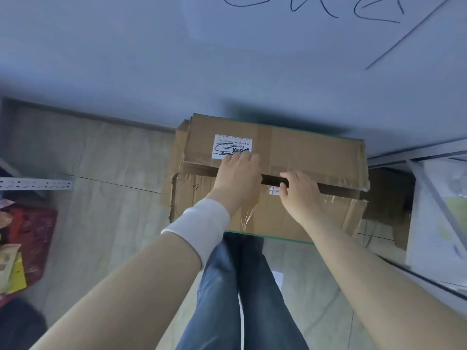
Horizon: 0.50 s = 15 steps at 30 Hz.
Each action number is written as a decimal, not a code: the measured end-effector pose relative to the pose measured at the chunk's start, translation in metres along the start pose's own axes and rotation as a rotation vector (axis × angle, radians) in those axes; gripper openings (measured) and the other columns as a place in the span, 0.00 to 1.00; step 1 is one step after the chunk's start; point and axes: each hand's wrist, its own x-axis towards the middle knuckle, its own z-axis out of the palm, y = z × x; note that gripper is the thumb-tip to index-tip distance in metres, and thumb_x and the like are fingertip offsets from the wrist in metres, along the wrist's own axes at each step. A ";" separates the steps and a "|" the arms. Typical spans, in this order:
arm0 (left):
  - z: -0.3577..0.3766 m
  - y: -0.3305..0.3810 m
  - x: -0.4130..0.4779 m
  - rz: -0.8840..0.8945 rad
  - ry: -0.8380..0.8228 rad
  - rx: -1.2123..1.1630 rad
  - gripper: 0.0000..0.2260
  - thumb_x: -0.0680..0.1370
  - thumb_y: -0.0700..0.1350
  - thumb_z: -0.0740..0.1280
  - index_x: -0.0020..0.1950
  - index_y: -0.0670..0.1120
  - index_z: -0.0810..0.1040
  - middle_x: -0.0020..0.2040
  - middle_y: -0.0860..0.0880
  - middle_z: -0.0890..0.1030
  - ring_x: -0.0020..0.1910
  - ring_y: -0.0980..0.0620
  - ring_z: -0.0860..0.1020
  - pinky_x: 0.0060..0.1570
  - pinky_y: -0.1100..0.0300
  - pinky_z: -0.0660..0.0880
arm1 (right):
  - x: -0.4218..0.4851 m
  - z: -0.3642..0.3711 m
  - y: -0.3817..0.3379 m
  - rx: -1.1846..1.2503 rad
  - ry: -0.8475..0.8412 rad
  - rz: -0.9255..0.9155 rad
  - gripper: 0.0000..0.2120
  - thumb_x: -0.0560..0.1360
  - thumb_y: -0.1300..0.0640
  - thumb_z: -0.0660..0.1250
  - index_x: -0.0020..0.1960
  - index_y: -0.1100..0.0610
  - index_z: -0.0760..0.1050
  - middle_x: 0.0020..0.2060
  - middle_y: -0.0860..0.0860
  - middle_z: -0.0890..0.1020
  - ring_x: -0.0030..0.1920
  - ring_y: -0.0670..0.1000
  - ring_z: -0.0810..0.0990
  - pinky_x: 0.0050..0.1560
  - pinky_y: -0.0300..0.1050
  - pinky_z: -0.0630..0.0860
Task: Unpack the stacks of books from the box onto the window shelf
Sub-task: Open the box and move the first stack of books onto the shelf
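Note:
A brown cardboard box (303, 152) stands on the floor against the wall, its top flaps folded over with a dark slit between them. A white label (231, 145) is stuck on the far flap. My left hand (237, 178) lies flat on the far flap beside the label, fingers at the slit's left end. My right hand (299, 190) has its fingers hooked over the edge of the near flap (336, 210) at the slit. Torn clear tape hangs off the flaps. No books show; the inside is hidden.
A blue-grey wall (177, 59) rises behind the box. A glass edge (285, 239) runs over the box's near side. A metal frame with white sheets (434, 213) stands at the right. A red bag (27, 236) and a perforated metal strip (35, 184) lie at the left.

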 end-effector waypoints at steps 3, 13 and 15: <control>0.011 -0.006 0.011 -0.030 0.000 -0.043 0.13 0.80 0.43 0.55 0.62 0.44 0.73 0.58 0.46 0.78 0.57 0.46 0.75 0.58 0.55 0.68 | 0.006 0.009 0.009 -0.008 0.016 0.009 0.17 0.79 0.56 0.55 0.67 0.57 0.71 0.61 0.54 0.76 0.62 0.55 0.74 0.62 0.48 0.66; 0.021 0.000 0.017 -0.003 0.010 -0.038 0.14 0.80 0.44 0.54 0.64 0.45 0.72 0.59 0.47 0.77 0.59 0.46 0.74 0.58 0.56 0.67 | -0.007 0.022 0.018 -0.021 0.036 -0.079 0.17 0.80 0.53 0.55 0.63 0.56 0.75 0.58 0.52 0.79 0.59 0.55 0.76 0.59 0.50 0.68; 0.015 0.003 0.012 -0.006 0.020 -0.057 0.14 0.81 0.44 0.54 0.64 0.45 0.73 0.60 0.47 0.77 0.59 0.47 0.75 0.58 0.56 0.67 | -0.023 0.018 0.018 0.017 0.096 -0.108 0.14 0.78 0.55 0.58 0.57 0.58 0.78 0.52 0.53 0.82 0.54 0.56 0.79 0.55 0.51 0.70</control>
